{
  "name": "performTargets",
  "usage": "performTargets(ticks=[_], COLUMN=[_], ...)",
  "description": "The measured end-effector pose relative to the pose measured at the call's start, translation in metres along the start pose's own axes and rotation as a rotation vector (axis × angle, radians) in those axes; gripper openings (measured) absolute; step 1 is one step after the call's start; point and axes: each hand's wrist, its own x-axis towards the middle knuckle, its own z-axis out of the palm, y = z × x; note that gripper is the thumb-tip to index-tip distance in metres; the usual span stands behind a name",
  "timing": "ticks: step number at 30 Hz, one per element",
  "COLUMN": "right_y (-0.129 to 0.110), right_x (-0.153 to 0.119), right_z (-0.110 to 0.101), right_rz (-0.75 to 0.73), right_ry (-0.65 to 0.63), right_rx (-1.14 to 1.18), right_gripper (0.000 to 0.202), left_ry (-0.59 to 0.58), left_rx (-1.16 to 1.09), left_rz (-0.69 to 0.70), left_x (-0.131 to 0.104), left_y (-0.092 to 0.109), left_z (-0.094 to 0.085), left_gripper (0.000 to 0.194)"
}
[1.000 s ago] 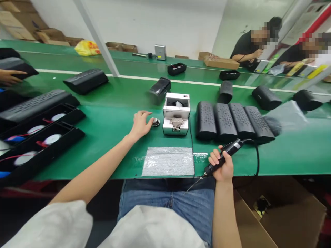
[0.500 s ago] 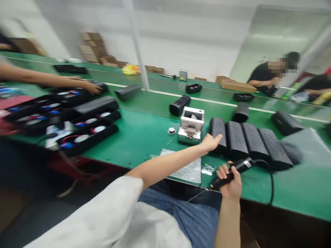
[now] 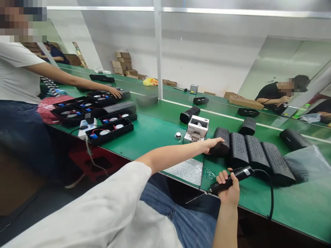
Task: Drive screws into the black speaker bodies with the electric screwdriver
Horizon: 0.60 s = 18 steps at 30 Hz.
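Note:
My left hand (image 3: 212, 144) is closed around the near end of a black speaker housing (image 3: 222, 135), the leftmost in a row of several. It is slightly tilted, and a narrow gap parts it from the neighbouring speakers (image 3: 239, 150). In my right hand (image 3: 230, 189) is a black electric screwdriver (image 3: 241, 175), fingers wrapped round its body. Its long thin bit points left and down past the table's front edge, over my lap. A cord runs from its rear end down over that edge.
Beside my left hand stands a white box with a metal part (image 3: 197, 128), and a small round silver piece (image 3: 178, 135). Bubble wrap (image 3: 187, 169) lies in front. A co-worker's hand (image 3: 115, 92) rests on open black casings (image 3: 111, 130) at left. A plastic bag (image 3: 310, 162) lies right.
My view has turned left, bringing more of the co-worker in. The leftmost speaker has shifted slightly away from the row, with my left hand on its near end. My right hand keeps the screwdriver.

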Motion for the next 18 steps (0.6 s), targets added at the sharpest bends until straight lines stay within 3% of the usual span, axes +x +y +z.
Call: performTargets(ticks=[3, 5, 10, 12, 14, 18], right_y=[-0.002, -0.005, -0.019, -0.028, -0.040, -0.071], right_x=[-0.001, -0.003, -0.015, -0.024, -0.034, -0.048], right_z=[0.005, 0.011, 0.022, 0.025, 0.031, 0.058], right_rz=[-0.002, 0.006, 0.031, 0.025, 0.000, -0.120], right_ry=[-0.025, -0.028, 0.011, 0.044, 0.086, 0.157], right_rx=[-0.018, -0.028, -0.045, -0.054, -0.070, -0.117], right_gripper=[0.030, 0.035, 0.048, 0.056, 0.063, 0.065], left_ry=[-0.131, -0.191, -0.271, -0.244, -0.147, -0.076], left_rx=[-0.036, -0.059, 0.003, 0.356, 0.676, 1.054], left_rz=[0.000, 0.037, 0.155, 0.467, 0.658, 0.786], left_x=[-0.021, -0.043, -0.120, -0.149, -0.168, -0.168], left_y=[0.011, 0.010, -0.015, -0.027, -0.038, -0.061], left_z=[-0.013, -0.032, -0.110, -0.146, -0.181, -0.229], left_gripper=[0.044, 0.044, 0.058, 0.083, 0.102, 0.092])
